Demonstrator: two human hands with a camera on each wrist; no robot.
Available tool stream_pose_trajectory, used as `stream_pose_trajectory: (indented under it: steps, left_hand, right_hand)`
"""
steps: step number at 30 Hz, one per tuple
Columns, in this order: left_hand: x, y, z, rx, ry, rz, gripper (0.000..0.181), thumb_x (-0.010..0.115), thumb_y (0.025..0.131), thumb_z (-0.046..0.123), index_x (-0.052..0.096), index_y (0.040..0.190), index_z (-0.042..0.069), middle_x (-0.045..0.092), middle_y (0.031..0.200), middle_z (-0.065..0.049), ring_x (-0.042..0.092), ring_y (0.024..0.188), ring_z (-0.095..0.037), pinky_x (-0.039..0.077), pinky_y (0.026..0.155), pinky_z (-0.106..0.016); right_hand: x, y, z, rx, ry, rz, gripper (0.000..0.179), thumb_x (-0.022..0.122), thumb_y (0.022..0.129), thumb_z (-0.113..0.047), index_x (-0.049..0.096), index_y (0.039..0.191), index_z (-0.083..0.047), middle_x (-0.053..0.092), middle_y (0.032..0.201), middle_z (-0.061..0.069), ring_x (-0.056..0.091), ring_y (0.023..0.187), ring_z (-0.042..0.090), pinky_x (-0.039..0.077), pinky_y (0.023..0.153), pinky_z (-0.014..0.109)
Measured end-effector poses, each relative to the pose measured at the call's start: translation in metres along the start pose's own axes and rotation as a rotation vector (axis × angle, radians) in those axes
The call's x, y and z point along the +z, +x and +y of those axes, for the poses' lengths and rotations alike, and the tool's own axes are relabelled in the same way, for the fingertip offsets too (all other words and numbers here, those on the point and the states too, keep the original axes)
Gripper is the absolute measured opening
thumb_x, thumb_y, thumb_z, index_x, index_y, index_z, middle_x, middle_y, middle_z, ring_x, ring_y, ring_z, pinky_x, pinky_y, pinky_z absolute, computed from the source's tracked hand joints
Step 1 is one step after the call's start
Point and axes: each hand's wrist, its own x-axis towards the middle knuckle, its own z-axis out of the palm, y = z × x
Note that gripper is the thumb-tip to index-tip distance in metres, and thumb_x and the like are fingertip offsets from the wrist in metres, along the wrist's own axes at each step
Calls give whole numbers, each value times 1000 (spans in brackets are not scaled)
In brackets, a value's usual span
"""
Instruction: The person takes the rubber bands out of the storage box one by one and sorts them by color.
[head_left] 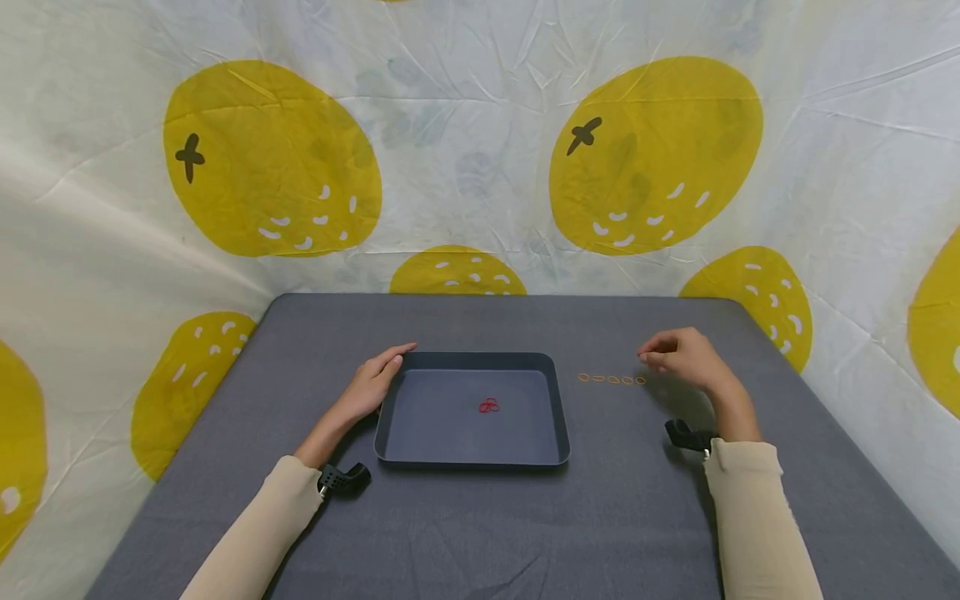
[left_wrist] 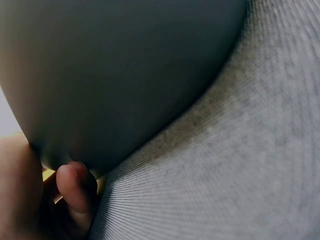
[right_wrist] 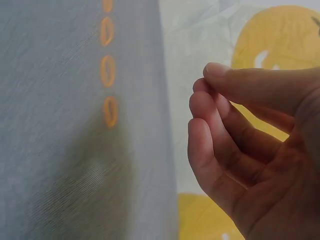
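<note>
My left hand (head_left: 370, 385) holds the left side of a dark grey rectangular tray (head_left: 471, 462), near its far corner. In the left wrist view, bent fingertips (left_wrist: 72, 187) show at the tray's outer wall (left_wrist: 130, 90). Inside the tray lies a small cluster of red rubber bands (head_left: 488, 406). Right of the tray, several thin orange rubber bands (head_left: 614, 380) form a row on the table. My right hand (head_left: 692, 358) hovers above the right end of that row, fingers loosely bent and thumb tip near the index finger (right_wrist: 202, 85). Nothing shows between them.
A grey cloth covers the table (head_left: 472, 533). Behind it and at both sides hangs a white curtain (head_left: 465, 167) printed with large yellow fruit. Black wrist straps (head_left: 345, 481) sit on both forearms, over beige sleeves.
</note>
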Motion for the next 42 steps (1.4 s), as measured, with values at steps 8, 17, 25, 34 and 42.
stream_pose_trajectory:
  steps: [8,17,25,34,42]
  left_hand:
    - [-1,-1,2,10,48,17,45,37,114,37,49,155,25,51,156,-16,65,70,-30,54,64,-41]
    - [-1,-1,0,27,42,17,45,37,114,37,50,155,23,50,157,-16,67,73,-28,55,68,-42]
    - [0,0,-1,19,31,13,46,37,114,38,49,156,23,49,158,-16,57,51,-24,52,56,-40]
    - [0,-1,0,30,59,25,46,36,114,39,49,156,25,49,158,-14,64,68,-27,54,71,-41]
    - [0,-1,0,35,61,21,46,36,114,37,49,156,24,49,159,-14,68,86,-32,53,78,-42]
  right_hand:
    - [-3,2,-26,-43,-42,23,19,69,100,-17,78,109,-3,76,104,20,66,84,22,53,70,32]
    - [4,5,-58,-104,-52,17,14,70,100,-16,79,106,-8,77,102,11,69,90,27,55,77,35]
    - [21,22,-86,-190,-41,-28,12,69,99,-13,78,104,-7,77,97,10,69,86,24,55,77,36]
    - [49,45,-126,-239,-3,-114,8,72,97,-14,79,101,-11,78,94,8,69,82,18,55,76,36]
    - [72,59,-153,-298,44,-218,9,72,97,-12,79,103,-10,79,103,15,72,90,29,56,78,37]
